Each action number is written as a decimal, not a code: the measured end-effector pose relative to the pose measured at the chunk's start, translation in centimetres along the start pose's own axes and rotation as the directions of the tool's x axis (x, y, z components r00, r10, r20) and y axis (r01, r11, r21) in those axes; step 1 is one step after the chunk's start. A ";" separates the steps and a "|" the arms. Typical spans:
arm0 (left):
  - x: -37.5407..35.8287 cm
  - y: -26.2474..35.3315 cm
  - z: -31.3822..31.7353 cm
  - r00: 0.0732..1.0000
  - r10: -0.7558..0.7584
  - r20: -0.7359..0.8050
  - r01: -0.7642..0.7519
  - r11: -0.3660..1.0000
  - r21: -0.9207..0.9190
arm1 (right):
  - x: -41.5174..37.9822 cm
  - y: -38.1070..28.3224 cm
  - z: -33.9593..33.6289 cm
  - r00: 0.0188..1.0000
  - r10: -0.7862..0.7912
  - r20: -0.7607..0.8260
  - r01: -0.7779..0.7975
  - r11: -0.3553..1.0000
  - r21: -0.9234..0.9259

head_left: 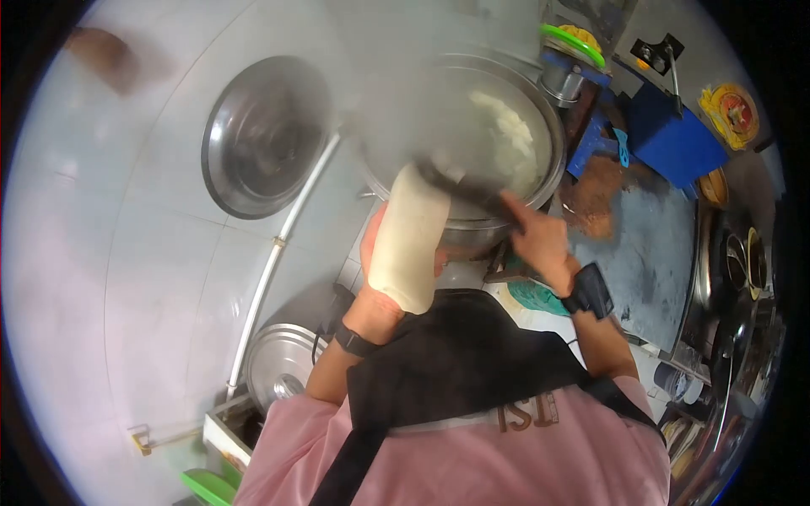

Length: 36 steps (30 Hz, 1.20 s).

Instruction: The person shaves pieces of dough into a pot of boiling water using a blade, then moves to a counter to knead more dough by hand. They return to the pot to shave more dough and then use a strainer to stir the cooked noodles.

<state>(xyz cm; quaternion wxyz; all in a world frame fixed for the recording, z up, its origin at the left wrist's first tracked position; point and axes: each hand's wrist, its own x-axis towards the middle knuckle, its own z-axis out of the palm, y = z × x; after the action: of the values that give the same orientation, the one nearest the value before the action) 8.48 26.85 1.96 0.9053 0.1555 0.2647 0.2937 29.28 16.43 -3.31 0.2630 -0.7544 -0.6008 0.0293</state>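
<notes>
My left hand (368, 244) supports a long, pale block of dough (411, 240) from beneath, its far end tilted up toward the pot. In my right hand (540, 240) is a dark-bladed knife (472, 190), smeared by motion, its blade at the dough's far end. Just beyond both hands stands a large steel pot (553, 152) of cloudy, steaming water. Pale strips of dough (506, 122) float toward its right side. Steam hides the left part of the pot.
A steel basin (266, 139) and a white pipe (274, 253) are on the left. Below lies a round metal lid (283, 363). To the right are a grey worktop (645, 253), a blue container (675, 139) and a small steel pot (561, 84). A blurred brown shape (105, 57) is top left.
</notes>
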 end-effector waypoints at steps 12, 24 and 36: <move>0.3 -0.6 -0.4 0.951 -0.218 0.219 0.287 0.883 -0.371 | -0.4 -2.2 -0.3 0.999 -0.016 0.031 0.013 0.996 0.085; 1.3 -0.6 -1.6 0.997 0.005 0.081 0.013 0.976 -0.218 | -0.2 -2.7 -2.6 0.966 -0.257 -0.044 0.259 0.962 0.084; 0.3 -0.6 -1.7 0.990 -0.023 0.142 0.024 1.000 -0.011 | 0.5 -2.5 -1.8 0.985 -0.172 -0.019 0.172 0.985 -0.001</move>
<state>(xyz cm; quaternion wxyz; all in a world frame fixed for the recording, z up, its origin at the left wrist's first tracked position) 7.95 26.83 0.19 0.9262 0.1669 0.1996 0.2729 27.86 16.63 -0.59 0.2704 -0.7000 -0.6610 -0.0005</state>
